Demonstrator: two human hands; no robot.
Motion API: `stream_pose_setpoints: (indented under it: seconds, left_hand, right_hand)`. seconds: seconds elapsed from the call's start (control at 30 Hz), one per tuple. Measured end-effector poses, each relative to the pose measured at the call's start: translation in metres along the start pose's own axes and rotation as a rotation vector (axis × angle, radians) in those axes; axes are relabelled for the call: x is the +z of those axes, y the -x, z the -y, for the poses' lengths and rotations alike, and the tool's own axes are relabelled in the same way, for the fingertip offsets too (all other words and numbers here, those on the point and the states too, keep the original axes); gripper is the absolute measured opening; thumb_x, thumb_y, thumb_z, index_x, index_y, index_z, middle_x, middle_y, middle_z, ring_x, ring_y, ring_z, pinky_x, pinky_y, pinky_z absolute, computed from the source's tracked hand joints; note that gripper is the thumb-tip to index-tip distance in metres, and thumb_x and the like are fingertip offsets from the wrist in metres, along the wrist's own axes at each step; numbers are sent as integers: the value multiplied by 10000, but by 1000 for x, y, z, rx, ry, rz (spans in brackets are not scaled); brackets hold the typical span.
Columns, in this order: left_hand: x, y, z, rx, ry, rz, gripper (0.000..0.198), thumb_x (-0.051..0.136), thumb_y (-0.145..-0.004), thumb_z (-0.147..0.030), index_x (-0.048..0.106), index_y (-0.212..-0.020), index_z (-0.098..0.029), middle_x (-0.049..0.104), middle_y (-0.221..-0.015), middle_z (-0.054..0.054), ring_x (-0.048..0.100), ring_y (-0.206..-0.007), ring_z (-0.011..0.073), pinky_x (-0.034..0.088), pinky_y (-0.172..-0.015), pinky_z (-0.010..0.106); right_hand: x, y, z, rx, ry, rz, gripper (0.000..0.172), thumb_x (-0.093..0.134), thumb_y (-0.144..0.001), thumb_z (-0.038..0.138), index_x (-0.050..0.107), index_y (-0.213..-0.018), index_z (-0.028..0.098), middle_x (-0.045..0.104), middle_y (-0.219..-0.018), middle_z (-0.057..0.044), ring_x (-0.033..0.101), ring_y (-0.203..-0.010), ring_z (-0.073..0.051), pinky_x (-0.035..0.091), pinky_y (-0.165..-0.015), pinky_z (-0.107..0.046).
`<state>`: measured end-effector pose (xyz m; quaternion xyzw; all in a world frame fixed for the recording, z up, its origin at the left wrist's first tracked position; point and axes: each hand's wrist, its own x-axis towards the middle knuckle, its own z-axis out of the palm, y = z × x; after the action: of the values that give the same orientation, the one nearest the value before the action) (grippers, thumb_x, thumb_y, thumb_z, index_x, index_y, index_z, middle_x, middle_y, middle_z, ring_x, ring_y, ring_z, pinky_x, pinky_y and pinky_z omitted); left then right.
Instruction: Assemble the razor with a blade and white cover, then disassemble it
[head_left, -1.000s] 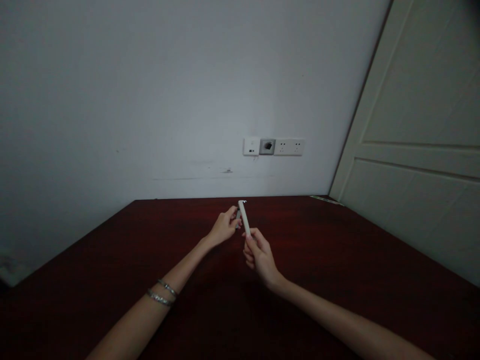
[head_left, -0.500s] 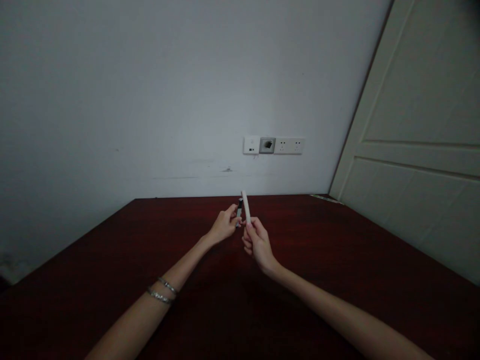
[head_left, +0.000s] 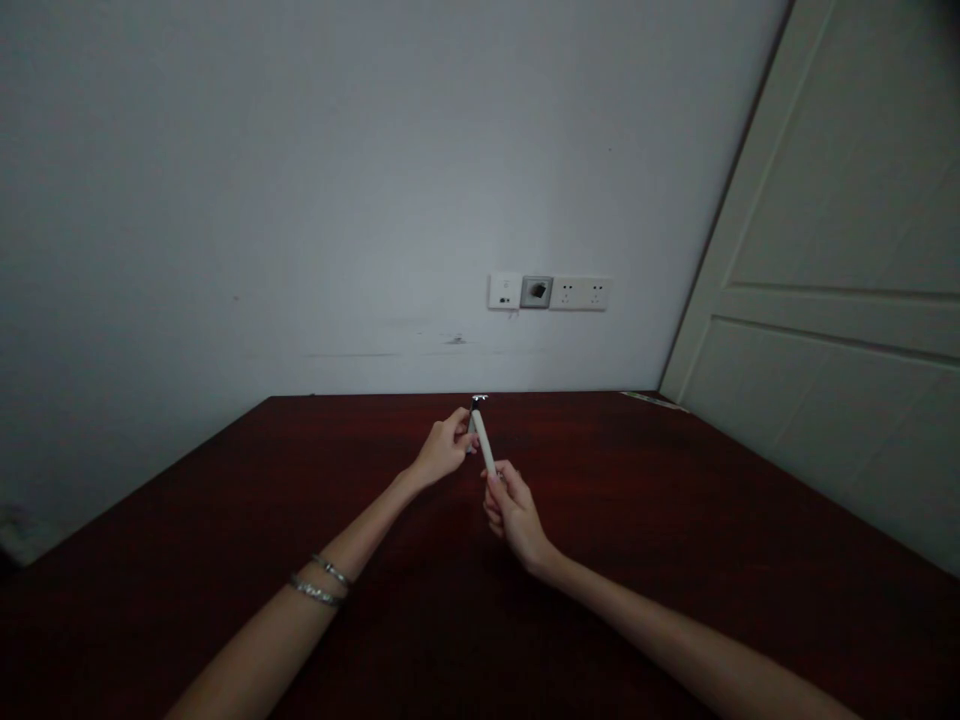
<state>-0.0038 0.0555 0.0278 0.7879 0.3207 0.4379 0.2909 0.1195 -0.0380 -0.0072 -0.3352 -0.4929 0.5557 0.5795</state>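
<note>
Though short of light, held a slim grey tool (head_left: pixel 472 425) in the left hand (head_left: pixel 444 447), in a narrow pinch of thumb and fingers, with its shiny T-shaped head (head_left: pixel 480 398) standing clear above; held a pale stick (head_left: pixel 484 443) in the right hand (head_left: pixel 516 510), gripped near its lower end and slanted up and to the left; had both things close together near the middle of the far edge of the tabletop (head_left: pixel 315 460); saw the upper tip of the stick just below the T-shaped head, but could not make out contact or gap between stick and tool.

Called, as a judgement, for a firm, still left hand, low enough on the tool to leave the head free; called for a light right-hand grip, so as to steer the tip by small wrist turns without knocking the head sideways; would probably have gained from brighter light.

Counted two hands, one tool and one stick; counted two bracelets (head_left: pixel 316 593) on the left forearm; counted, apparently, four wall plates (head_left: pixel 537 291) in a row beyond the far edge, one door-like panel (head_left: pixel 847 330) past the right edge, and one thin strip (head_left: pixel 652 401) at the far right corner.
</note>
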Motion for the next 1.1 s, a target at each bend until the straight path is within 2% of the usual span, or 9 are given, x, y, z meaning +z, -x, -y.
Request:
stream_pose_setpoints:
  seconds: [0.2, 0.43, 0.67, 0.87, 1.0, 1.1]
  left_hand:
    - [0, -1, 9, -25, -96, -5, 140, 527, -763, -192, 526, -900, -164, 620, -642, -2, 604, -574, 131, 446, -561, 221]
    - [-1, -2, 8, -31, -153, -28, 184, 562, -755, -208, 533, -932, -167, 636, -663, 5, 603, -569, 132, 429, -559, 220]
    - [-2, 0, 1, -27, -133, -19, 192, 546, -768, -212, 523, -953, -167, 632, -662, 5, 605, -584, 136, 427, -566, 218]
    - [-7, -1, 5, 6, -184, -37, 166, 500, -783, -168, 530, -946, -166, 605, -687, -8, 581, -612, 117, 410, -584, 200]
    - [-9, -1, 8, 29, -223, -29, 161, 477, -799, -161, 528, -952, -165, 598, -694, -10, 564, -614, 105, 409, -609, 194]
    - [-9, 0, 7, 80, -263, 7, 153, 457, -820, -160, 522, -959, -164, 615, -748, 11, 582, -663, 111, 419, -656, 200]
  right_hand:
    - [-6, -14, 12, -147, 25, -55, 278, 508, -805, 482, 433, -865, 221, 284, -513, 108, 195, -384, -34, 154, -329, -134]
    - [-11, -9, -3, -74, 91, -53, 280, 505, -803, 483, 440, -863, 217, 300, -526, 98, 226, -399, -41, 163, -340, -144]
    - [-10, -18, 12, -158, 113, -30, 270, 503, -808, 474, 452, -880, 219, 294, -525, 98, 218, -399, -44, 170, -347, -151]
    - [-22, -10, 9, -159, 203, 5, 273, 510, -809, 456, 512, -834, 185, 395, -581, 57, 323, -418, -48, 232, -355, -169]
    - [-39, -16, 31, -284, 311, -6, 254, 532, -805, 411, 583, -862, 169, 433, -571, 42, 371, -439, -64, 285, -387, -194]
    - [-56, -27, 59, -406, 455, -67, 318, 534, -806, 394, 599, -1026, 174, 505, -605, 25, 434, -474, -86, 345, -423, -210]
